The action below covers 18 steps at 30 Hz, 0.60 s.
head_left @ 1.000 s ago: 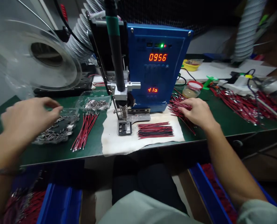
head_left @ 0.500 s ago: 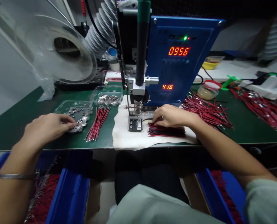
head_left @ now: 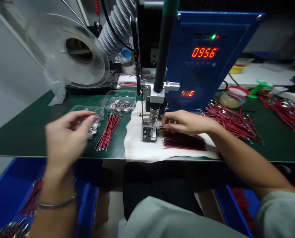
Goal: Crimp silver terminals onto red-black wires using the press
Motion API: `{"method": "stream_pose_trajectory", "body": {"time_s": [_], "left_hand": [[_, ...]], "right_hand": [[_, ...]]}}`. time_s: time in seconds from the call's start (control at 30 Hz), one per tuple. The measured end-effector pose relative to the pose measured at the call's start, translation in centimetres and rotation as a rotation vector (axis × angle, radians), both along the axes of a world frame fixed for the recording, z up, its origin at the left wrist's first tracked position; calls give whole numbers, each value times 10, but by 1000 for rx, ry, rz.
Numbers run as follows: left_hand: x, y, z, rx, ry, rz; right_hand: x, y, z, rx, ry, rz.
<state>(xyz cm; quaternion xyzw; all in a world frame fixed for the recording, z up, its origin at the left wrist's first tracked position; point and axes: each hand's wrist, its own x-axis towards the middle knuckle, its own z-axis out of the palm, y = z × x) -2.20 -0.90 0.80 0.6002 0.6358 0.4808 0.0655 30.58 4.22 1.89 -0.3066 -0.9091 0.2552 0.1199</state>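
My left hand (head_left: 69, 135), smeared by motion, is closed in a pinch in front of a clear plastic tray (head_left: 97, 110) of small metal parts; whatever lies between the fingertips is too small to make out. My right hand (head_left: 183, 122) pinches a thin wire, its red end just showing at the fingertips, to the right of a small black fixture (head_left: 149, 134). Below that hand lies a neat bundle of red and black wires (head_left: 184, 142) on a white sheet (head_left: 134, 142). A soldering iron (head_left: 154, 114) with a coiled spring points down over the fixture.
A second clear tray (head_left: 120, 104) of metal parts stands behind finished-looking red wires (head_left: 109, 130). The blue machine box (head_left: 199, 72) rises behind the fixture. More red wires (head_left: 231, 119) lie at right by a red-rimmed jar (head_left: 234, 97). Blue bins (head_left: 87, 205) sit below the table edge.
My left hand has lifted from the near tray and moved right, towards me. My right hand has risen off the wire bundle, nearer the fixture. The view has shifted slightly.
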Motion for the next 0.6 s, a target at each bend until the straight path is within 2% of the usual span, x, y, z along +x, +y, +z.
{"method": "stream_pose_trajectory", "body": {"time_s": [0.07,0.13,0.23,0.37,0.6], "left_hand": [[41,-6,-11,-1,-230,-138],[78,-6,-26,-38,-487,-208],[112,1,-46,-87,-727,-307],[122,6,-59,-120,-845,-304],[120,-5,-61,-135,-726,-292]], "right_hand": [[-5,-4,-7,-27,68,-46],[-10,-7,-15,-44,129,-89],[-17,-9,-25,-41,197,-147],[-21,-11,-29,-2,212,-202],[-24,-15,-29,46,220,-245]]}}
